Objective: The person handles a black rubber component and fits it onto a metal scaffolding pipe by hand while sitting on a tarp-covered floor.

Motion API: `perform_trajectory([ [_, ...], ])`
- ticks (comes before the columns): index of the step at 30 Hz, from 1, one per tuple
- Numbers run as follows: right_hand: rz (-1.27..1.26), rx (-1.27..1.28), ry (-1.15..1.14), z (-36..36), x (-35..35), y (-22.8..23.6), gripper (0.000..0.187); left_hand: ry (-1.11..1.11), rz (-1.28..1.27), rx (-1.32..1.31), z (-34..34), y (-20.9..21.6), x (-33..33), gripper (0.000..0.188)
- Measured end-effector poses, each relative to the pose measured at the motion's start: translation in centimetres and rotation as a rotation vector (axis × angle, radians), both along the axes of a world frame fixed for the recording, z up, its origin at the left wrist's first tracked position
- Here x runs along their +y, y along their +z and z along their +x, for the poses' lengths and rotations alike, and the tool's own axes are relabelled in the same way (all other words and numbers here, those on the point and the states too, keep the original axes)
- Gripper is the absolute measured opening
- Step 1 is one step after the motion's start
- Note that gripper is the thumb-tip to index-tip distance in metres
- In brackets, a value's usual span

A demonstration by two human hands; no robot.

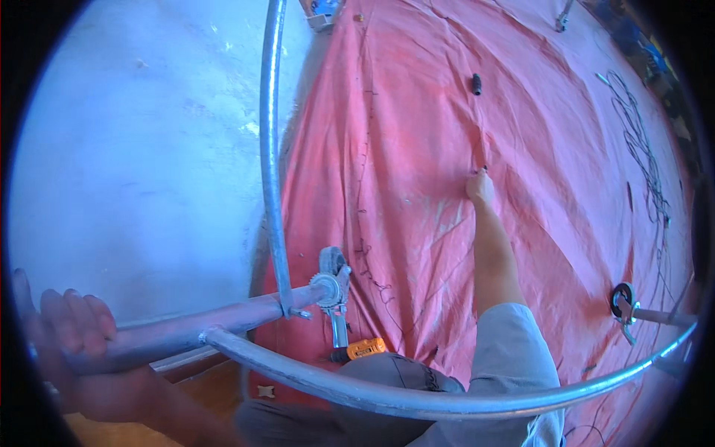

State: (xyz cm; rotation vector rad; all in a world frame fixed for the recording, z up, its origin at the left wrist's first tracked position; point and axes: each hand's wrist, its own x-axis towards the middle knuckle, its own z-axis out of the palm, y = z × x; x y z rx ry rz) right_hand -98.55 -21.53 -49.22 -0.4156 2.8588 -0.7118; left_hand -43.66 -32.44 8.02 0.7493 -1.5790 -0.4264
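Observation:
At the lower left my left hand (78,335) is closed round a thick grey metal scaffold tube (246,314), fingers curled over its top. My right arm reaches forward over a red sheet (417,141). Out beyond the scaffold, my right hand (480,188) is closed, with a small dark bit showing at its fingertips; what it holds is too small to make out. A thin line leads from the hand towards a short black cylinder (477,84) farther away. The curved metal rail (417,402) passes across in front of my body.
A caster wheel (332,261) sits by the tube's end; another wheel (622,299) is at right. An orange and black power tool (365,348) lies near my knee. An upright metal bar (269,134) stands before the pale wall (149,164). Coiled cable (633,134) lies at far right.

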Motion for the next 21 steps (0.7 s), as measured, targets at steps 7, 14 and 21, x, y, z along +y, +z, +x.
perform_trajectory([
  [7,-0.002,-0.073,0.033,-1.9,-0.3,0.5,0.036,-0.190,0.100,0.100,0.7,0.8,0.1,0.018],
  [14,-0.177,-0.127,0.754,9.0,3.0,-1.8,0.026,-0.316,0.149,0.072,2.3,1.2,-0.2,0.009],
  [21,0.336,-1.033,1.713,39.2,26.0,2.7,0.037,-0.253,0.105,0.032,3.4,0.4,-0.7,0.023],
])
